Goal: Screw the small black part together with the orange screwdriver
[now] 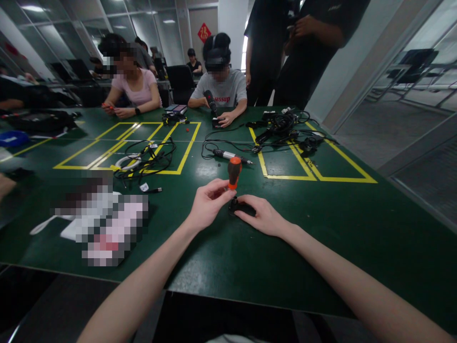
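My left hand [209, 204] is closed around the lower part of a screwdriver [234, 171] with an orange and dark handle. The screwdriver stands upright, its handle at the top and its lower end over a small black part [244, 207] on the green table. Whether the tip touches that part I cannot tell. My right hand [262, 215] grips the black part from the right, thumb in front and fingers behind, covering much of it. Just beyond both hands lies a pen-shaped electric screwdriver [228, 155], silver and black, with a cord.
Tangled black cables [282, 125] lie at the back right, and more cables [146, 159] at the left. Yellow tape [185, 152] marks the green table [339, 228]. Blurred-out items [117, 228] lie at front left. Across the table a person [219, 90] holds a power drill [210, 101].
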`<state>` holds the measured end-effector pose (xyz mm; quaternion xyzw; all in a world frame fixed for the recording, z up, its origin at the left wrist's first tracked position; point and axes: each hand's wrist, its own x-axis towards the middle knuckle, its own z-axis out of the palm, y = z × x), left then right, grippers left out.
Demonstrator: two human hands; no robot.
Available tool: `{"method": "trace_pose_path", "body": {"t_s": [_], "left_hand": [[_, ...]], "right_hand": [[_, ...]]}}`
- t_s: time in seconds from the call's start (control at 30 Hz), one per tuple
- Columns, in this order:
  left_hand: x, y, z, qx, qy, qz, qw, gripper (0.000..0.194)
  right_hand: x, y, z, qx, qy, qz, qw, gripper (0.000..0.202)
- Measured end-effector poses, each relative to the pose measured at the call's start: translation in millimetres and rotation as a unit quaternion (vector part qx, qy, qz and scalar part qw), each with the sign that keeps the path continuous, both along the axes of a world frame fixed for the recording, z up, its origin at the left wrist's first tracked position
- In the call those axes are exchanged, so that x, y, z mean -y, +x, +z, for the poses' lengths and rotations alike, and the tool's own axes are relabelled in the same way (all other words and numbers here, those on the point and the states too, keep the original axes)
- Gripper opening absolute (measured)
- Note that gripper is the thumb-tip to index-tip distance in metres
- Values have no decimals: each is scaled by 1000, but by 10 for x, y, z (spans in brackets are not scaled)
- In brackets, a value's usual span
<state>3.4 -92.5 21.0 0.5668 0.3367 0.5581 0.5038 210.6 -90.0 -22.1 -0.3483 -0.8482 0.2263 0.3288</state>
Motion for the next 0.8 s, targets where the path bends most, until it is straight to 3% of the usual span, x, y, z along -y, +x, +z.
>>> {"method": "trace_pose_path", "body": {"t_s": [0.47,0.8], "left_hand": [[36,0,0,31,-33,-34,998,50],[60,10,35,28,-12,-39,999,42]], "right_hand": [[0,5,0,-2,0,4,1000,17],[9,7,25,5,-6,1,1000,16]]}}
